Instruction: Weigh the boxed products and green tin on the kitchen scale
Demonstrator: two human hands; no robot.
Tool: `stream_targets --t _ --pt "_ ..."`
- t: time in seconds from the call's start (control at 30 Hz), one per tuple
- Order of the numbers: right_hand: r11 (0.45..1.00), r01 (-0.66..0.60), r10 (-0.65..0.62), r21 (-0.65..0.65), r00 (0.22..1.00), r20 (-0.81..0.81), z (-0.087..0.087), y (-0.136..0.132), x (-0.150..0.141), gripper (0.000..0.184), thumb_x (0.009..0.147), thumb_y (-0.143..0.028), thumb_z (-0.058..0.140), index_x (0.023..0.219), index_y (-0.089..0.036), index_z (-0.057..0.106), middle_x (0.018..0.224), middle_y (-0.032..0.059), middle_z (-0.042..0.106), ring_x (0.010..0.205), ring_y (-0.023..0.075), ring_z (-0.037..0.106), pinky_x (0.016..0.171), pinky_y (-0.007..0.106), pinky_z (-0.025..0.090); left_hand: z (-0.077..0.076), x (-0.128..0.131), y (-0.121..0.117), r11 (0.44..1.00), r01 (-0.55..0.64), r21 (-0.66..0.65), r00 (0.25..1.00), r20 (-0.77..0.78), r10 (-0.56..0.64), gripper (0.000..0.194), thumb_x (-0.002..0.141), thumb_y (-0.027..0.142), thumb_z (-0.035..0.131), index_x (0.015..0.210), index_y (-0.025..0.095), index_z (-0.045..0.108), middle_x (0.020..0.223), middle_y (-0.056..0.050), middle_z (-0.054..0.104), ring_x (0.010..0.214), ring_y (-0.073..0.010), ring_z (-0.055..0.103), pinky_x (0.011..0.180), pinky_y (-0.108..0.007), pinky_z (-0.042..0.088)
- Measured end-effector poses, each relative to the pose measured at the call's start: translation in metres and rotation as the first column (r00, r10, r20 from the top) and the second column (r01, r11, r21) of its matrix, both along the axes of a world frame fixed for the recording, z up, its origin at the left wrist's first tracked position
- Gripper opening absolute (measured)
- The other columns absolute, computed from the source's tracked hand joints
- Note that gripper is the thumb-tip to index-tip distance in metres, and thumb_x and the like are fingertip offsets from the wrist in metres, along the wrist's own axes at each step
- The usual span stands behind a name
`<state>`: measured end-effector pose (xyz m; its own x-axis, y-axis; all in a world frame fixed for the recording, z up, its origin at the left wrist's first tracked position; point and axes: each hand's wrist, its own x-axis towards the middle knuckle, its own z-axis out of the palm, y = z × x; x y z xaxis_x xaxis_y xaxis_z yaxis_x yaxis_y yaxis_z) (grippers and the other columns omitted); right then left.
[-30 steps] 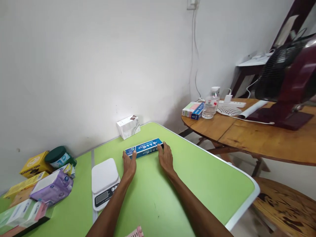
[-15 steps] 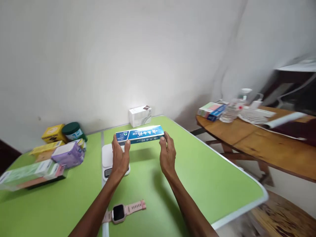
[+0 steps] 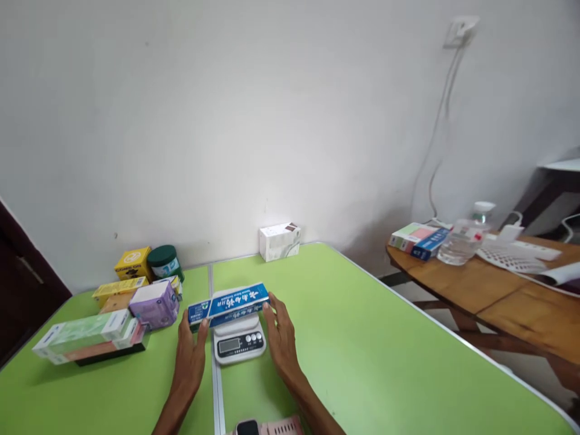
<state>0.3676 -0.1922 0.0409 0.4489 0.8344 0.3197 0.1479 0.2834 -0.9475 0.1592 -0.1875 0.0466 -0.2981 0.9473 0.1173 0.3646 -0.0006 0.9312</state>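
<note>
A long blue toothpaste box (image 3: 235, 305) is gripped at its two ends between my hands. My left hand (image 3: 190, 350) closes on the left end, and my right hand (image 3: 281, 332) on the right end. Under and behind the box is a white digital kitchen scale (image 3: 240, 347), with its small display and buttons facing me. The box covers much of the scale's platform; whether it touches it I cannot tell. Near the bottom edge lies a pink smartwatch (image 3: 272, 428), partly cut off by the frame.
On the green table (image 3: 371, 356), a purple tissue pack (image 3: 156, 305), yellow boxes (image 3: 133, 263), a green-lidded jar (image 3: 165, 263) and stacked long boxes (image 3: 86, 332) stand left. A white box (image 3: 280, 241) sits by the wall. Right, a wooden table (image 3: 462, 296) carries a plastic bottle (image 3: 460, 241).
My hands have carried the toothpaste box left, from beside the scale to over it. The box now slants more, its right end higher. The camera view has shifted too.
</note>
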Motion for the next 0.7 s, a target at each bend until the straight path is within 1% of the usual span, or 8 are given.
stream_targets --t 0.1,0.2,0.23,0.3,0.37,0.47,0.57,0.7 --pt "1.000 0.006 -0.006 -0.029 1.000 0.002 -0.007 0.003 0.015 0.053 0.098 -0.064 0.048 0.122 -0.021 0.069 0.123 0.0127 0.073 0.116 0.0286 0.068 0.101 0.045 0.054 -0.009 -0.005 0.003 0.999 0.009 0.035 0.999 0.044 -0.010 0.080 0.093 0.067 0.050 0.157 0.021 0.034 0.166 -0.016 0.036 0.156 -0.0320 0.032 0.129 -0.053 0.021" --pt "0.997 0.052 -0.047 -0.066 0.997 0.067 -0.015 0.006 0.031 0.055 0.099 -0.067 0.041 0.110 -0.020 0.069 0.109 0.0117 0.074 0.105 0.0285 0.068 0.097 0.045 0.053 -0.015 -0.014 0.003 0.997 -0.002 0.083 0.998 0.066 -0.003 0.080 0.095 0.067 0.044 0.157 0.019 0.031 0.163 -0.018 0.041 0.153 -0.0308 0.038 0.128 -0.051 0.024" --pt "0.996 0.054 -0.047 -0.077 0.995 0.090 -0.019 0.008 0.034 0.056 0.099 -0.067 0.041 0.109 -0.020 0.068 0.107 0.0118 0.074 0.103 0.0286 0.068 0.096 0.045 0.053 -0.017 -0.017 0.003 0.996 -0.015 0.084 0.997 0.071 0.009 0.079 0.096 0.068 0.042 0.157 0.018 0.032 0.161 -0.018 0.043 0.152 -0.0306 0.040 0.128 -0.051 0.025" --pt "0.994 0.033 -0.021 -0.107 0.994 0.107 -0.026 0.013 0.039 0.055 0.098 -0.066 0.044 0.113 -0.019 0.067 0.110 0.0134 0.074 0.104 0.0293 0.068 0.097 0.046 0.052 -0.023 -0.020 0.002 0.997 -0.034 0.067 0.997 0.070 0.029 0.078 0.097 0.068 0.039 0.154 0.016 0.035 0.159 -0.019 0.045 0.151 -0.0303 0.041 0.128 -0.050 0.026" --pt "0.990 0.025 -0.012 -0.141 0.996 0.088 -0.031 0.016 0.041 0.057 0.096 -0.065 0.047 0.121 -0.017 0.064 0.118 0.0160 0.073 0.111 0.0304 0.068 0.100 0.046 0.051 -0.030 -0.020 0.002 0.998 -0.027 0.048 0.998 0.063 0.024 0.076 0.097 0.069 0.036 0.153 0.016 0.038 0.159 -0.019 0.045 0.151 -0.0298 0.040 0.128 -0.049 0.025" --pt "0.986 0.041 -0.027 -0.161 0.996 0.089 -0.032 0.017 0.041 0.058 0.097 -0.064 0.047 0.125 -0.016 0.064 0.120 0.0162 0.073 0.113 0.0306 0.067 0.100 0.046 0.051 -0.035 -0.019 0.002 0.999 -0.016 0.048 0.999 0.052 0.014 0.074 0.098 0.068 0.035 0.152 0.018 0.041 0.161 -0.017 0.043 0.152 -0.0295 0.039 0.129 -0.049 0.025" --pt "0.990 0.020 -0.004 -0.139 0.994 0.112 -0.029 0.013 0.040 0.056 0.099 -0.063 0.043 0.122 -0.018 0.067 0.120 0.0141 0.074 0.112 0.0289 0.067 0.100 0.044 0.051 -0.036 -0.018 0.000 0.998 -0.008 0.062 0.999 0.032 0.006 0.074 0.099 0.067 0.035 0.153 0.017 0.040 0.161 -0.017 0.043 0.152 -0.0297 0.038 0.129 -0.049 0.025" --pt "0.995 0.036 -0.024 -0.093 0.991 0.132 -0.028 0.007 0.037 0.060 0.101 -0.061 0.039 0.128 -0.016 0.069 0.135 0.0162 0.069 0.129 0.0293 0.061 0.113 0.048 0.044 -0.037 -0.015 -0.004 0.992 0.017 0.122 0.999 -0.031 -0.014 0.076 0.099 0.066 0.039 0.156 0.016 0.035 0.164 -0.018 0.038 0.154 -0.0312 0.035 0.129 -0.052 0.023"
